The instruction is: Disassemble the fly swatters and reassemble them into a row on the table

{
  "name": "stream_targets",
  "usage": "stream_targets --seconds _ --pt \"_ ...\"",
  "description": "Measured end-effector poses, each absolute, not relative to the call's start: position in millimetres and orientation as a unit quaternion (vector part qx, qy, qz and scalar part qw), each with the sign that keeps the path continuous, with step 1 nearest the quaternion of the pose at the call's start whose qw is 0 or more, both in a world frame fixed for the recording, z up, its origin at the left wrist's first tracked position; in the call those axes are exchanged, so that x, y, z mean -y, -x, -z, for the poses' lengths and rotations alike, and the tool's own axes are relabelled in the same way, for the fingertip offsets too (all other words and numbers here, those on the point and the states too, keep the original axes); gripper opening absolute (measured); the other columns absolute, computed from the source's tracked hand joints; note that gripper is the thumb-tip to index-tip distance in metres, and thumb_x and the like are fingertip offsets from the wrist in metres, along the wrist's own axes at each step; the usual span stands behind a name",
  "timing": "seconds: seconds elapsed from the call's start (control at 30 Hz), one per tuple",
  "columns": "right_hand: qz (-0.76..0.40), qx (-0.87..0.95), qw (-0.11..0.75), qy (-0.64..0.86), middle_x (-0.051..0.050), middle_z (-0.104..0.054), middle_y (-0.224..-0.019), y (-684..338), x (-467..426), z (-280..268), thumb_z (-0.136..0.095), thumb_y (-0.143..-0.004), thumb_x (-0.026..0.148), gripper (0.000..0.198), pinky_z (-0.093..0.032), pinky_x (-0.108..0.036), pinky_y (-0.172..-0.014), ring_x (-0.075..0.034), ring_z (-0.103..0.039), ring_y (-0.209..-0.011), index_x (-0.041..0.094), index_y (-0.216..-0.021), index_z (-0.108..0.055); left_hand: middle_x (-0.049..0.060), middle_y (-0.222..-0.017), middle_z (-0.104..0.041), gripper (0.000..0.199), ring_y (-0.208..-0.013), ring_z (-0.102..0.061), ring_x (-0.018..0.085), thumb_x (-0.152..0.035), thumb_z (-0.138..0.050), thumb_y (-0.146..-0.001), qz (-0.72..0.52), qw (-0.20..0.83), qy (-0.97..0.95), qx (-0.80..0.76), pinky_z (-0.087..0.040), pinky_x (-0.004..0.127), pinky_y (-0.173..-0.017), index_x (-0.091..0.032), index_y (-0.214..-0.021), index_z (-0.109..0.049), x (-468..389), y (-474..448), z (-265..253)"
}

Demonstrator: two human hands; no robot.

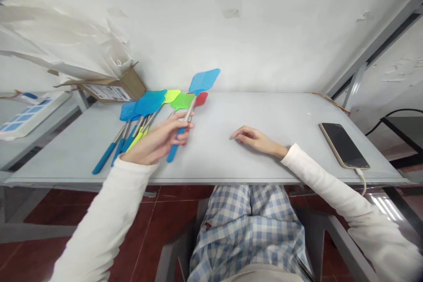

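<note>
Held swatter point(191, 110): plastic head and grip, smooth metal shaft. Tabletop point(280, 112): smooth, faint sheen. Carton point(134, 84), far left: matt cardboard (paper label point(107, 92) attached). Phone point(344, 146), right: glossy screen.

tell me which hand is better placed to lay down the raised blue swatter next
Left, most likely: the left hand holds the raised blue swatter, while the right hand looks empty and is apart from it.

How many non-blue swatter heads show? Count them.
3: yellow head at left, green head in the middle, red head at right; others may hide under the blue swatters.
</note>
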State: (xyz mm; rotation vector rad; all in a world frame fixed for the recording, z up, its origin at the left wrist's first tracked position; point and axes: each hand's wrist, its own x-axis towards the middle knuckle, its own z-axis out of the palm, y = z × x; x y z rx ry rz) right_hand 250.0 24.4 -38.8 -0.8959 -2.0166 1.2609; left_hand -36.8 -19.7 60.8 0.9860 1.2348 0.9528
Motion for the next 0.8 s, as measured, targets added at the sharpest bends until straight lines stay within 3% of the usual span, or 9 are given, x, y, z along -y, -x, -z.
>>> stream_targets --seconds 0.13,0.2,0.33,0.53,0.67,0.8 --pt "-0.618 0.623 0.360 0.318 -0.009 -0.064 -0.130 -250 -27 28 -0.065 -0.087 0.043 0.043 -0.052 -0.037 -0.092 -0.018 -0.065 -0.098 0.024 -0.125 -0.062 -0.002 -0.080 -0.061 0.038 -0.053 -0.046 0.010 -0.029 -0.057 -0.082 -0.330 0.531 -0.595 -0.505 -0.035 0.023 -0.050 -0.027 -0.119 -0.047 21 0 -31" --pt "-0.647 0.561 0.415 0.309 -0.009 -0.063 -0.135 -252 -30 22 -0.068 -0.082 0.048 0.046 -0.054 -0.036 -0.090 -0.021 -0.066 -0.104 0.025 -0.122 -0.062 -0.002 -0.078 -0.062 0.031 -0.060 -0.052 0.012 -0.030 -0.052 -0.087 -0.285 0.442 -0.684 -0.505 -0.041 0.026 -0.060 -0.026 -0.117 -0.050 11 -18 -20" --pt "-0.608 0.493 0.506 0.363 -0.010 -0.065 -0.131 -257 -43 19 -0.064 -0.082 0.058 0.043 -0.054 -0.035 -0.092 -0.023 -0.065 -0.112 0.022 -0.106 -0.065 0.004 -0.092 -0.069 0.026 -0.081 -0.065 0.020 -0.038 -0.040 -0.098 -0.238 0.252 -0.776 -0.527 -0.043 0.031 -0.073 -0.023 -0.115 -0.053 -14 -54 -12" --pt "-0.560 0.442 0.578 0.397 -0.005 -0.067 -0.128 -268 -66 31 -0.065 -0.083 0.059 0.046 -0.051 -0.035 -0.102 -0.020 -0.062 -0.121 0.028 -0.116 -0.061 0.015 -0.115 -0.070 0.035 -0.099 -0.069 0.027 -0.035 -0.026 -0.105 -0.168 0.109 -0.827 -0.525 -0.045 0.032 -0.073 -0.019 -0.124 -0.051 -36 -96 -5" --pt "-0.563 0.418 0.601 0.384 -0.004 -0.072 -0.116 -271 -72 35 -0.070 -0.079 0.063 0.045 -0.051 -0.037 -0.105 -0.020 -0.064 -0.118 0.026 -0.104 -0.064 0.020 -0.114 -0.069 0.040 -0.096 -0.071 0.026 -0.035 -0.022 -0.106 -0.130 0.064 -0.837 -0.528 -0.047 0.032 -0.073 -0.016 -0.128 -0.049 -39 -106 3" --pt "-0.551 0.382 0.629 0.393 -0.003 -0.076 -0.094 -266 -71 34 -0.083 -0.069 0.055 0.038 -0.055 -0.036 -0.099 -0.021 -0.070 -0.100 0.024 -0.082 -0.067 0.017 -0.108 -0.070 0.043 -0.091 -0.072 0.026 -0.037 -0.017 -0.106 -0.100 0.039 -0.840 -0.532 -0.048 0.032 -0.071 -0.016 -0.128 -0.049 -38 -108 9"
